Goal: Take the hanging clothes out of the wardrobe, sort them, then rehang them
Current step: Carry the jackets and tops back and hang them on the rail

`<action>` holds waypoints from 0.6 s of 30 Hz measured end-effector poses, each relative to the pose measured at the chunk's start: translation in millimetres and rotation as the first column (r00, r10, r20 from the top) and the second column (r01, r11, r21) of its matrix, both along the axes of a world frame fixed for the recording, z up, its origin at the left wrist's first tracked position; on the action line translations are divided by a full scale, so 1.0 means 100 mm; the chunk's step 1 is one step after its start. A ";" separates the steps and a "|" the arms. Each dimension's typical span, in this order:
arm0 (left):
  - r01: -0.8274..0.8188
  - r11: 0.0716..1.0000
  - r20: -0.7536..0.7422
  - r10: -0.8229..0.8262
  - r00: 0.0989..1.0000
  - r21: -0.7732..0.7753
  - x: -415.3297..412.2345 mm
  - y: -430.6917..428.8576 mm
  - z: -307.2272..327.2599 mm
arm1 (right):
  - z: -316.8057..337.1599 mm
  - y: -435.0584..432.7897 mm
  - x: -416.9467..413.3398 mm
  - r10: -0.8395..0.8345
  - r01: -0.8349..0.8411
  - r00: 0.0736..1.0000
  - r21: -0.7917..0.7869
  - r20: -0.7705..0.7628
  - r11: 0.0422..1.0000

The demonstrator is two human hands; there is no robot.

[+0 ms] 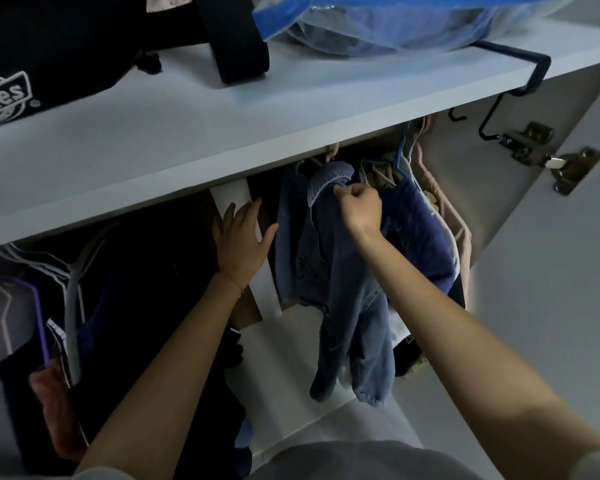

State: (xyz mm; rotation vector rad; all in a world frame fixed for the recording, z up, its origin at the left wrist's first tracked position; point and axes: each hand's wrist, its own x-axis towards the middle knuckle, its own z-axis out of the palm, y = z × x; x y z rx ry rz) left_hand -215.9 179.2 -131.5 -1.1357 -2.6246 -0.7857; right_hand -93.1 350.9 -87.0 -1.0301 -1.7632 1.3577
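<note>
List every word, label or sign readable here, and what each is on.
"kies" with ®: tail of a white logo word, its start cut off by the frame edge, on the black fabric on the shelf.
No text is readable on the jacket or the other hanging clothes.

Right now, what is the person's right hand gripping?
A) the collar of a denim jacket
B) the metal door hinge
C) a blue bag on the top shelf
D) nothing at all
A: the right hand has its fingers pinched on the collar of the denim jacket hanging under the shelf, while the left hand rests open against the white divider.
</note>
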 end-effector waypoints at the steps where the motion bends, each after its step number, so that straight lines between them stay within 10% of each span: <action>1: -0.004 1.000 0.004 0.004 1.000 -0.001 0.00 0.02 0.01 | -0.05 0.03 0.00 -0.006 0.006 1.000 -0.001 0.013 1.000; 18: 0.026 0.999 0.079 -0.024 0.997 -0.024 0.16 0.45 -0.12 | -0.17 0.83 0.26 -0.213 0.188 0.971 0.206 0.110 0.960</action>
